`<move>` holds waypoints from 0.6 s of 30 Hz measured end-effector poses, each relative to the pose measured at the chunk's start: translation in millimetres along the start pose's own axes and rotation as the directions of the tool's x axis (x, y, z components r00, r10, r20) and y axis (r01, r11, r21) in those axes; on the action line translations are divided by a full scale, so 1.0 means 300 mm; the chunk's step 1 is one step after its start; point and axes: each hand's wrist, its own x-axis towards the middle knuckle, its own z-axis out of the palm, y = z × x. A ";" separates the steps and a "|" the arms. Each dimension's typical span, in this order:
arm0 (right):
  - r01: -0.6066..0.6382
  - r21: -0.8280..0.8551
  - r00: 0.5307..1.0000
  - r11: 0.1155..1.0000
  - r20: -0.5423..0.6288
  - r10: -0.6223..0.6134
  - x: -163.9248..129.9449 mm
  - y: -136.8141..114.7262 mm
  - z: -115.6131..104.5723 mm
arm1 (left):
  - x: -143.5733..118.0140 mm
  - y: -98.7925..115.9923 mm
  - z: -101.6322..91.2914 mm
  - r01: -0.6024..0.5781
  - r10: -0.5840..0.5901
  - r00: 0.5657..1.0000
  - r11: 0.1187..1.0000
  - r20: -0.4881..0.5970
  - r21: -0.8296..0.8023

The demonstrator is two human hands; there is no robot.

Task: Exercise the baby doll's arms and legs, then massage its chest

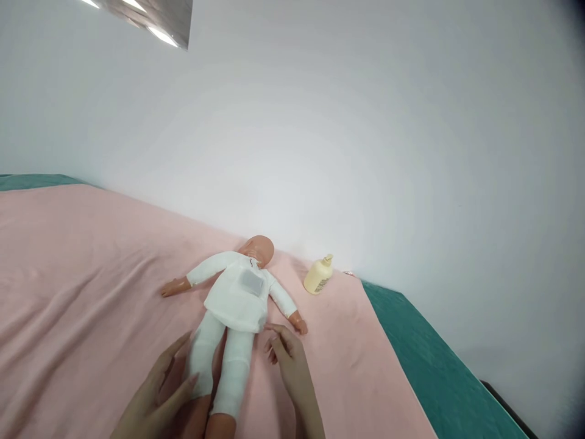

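A baby doll [235, 305] in a white long-sleeved top and white trousers lies on a pink sheet [91, 256], its head toward the wall and its arms spread. A grey patch [251, 281] marks the chest of the top. My left hand [158, 390] is beside the doll's leg, with thumb and fingers spread and the thumb tip at the trouser leg [201, 360]. On the other side, my right hand [286, 353] has loosely bent fingers, the index fingertip at the hem of the top near the doll's hand [298, 323]. The doll's feet are out of view.
A pale yellow pump bottle [317, 276] stands on the sheet to the right of the doll's head. Green covering [434, 360] shows past the sheet's right edge. A white wall [342, 134] rises behind. Something shiny [159, 15] hangs at the upper left.
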 end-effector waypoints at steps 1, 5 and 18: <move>0.014 0.003 1.000 1.000 -0.027 -0.014 0.023 -0.011 0.002 | 0.029 0.018 -0.013 0.024 -0.024 0.999 1.000 -0.047 -0.004; 0.131 -0.017 0.988 0.991 -0.077 -0.132 0.140 -0.061 0.028 | 0.197 0.117 -0.058 0.021 -0.027 0.993 0.998 -0.112 -0.057; 0.468 -0.180 0.880 0.865 0.007 -0.475 0.161 0.099 0.094 | 0.461 0.162 -0.054 -0.412 0.366 0.809 0.911 0.460 0.001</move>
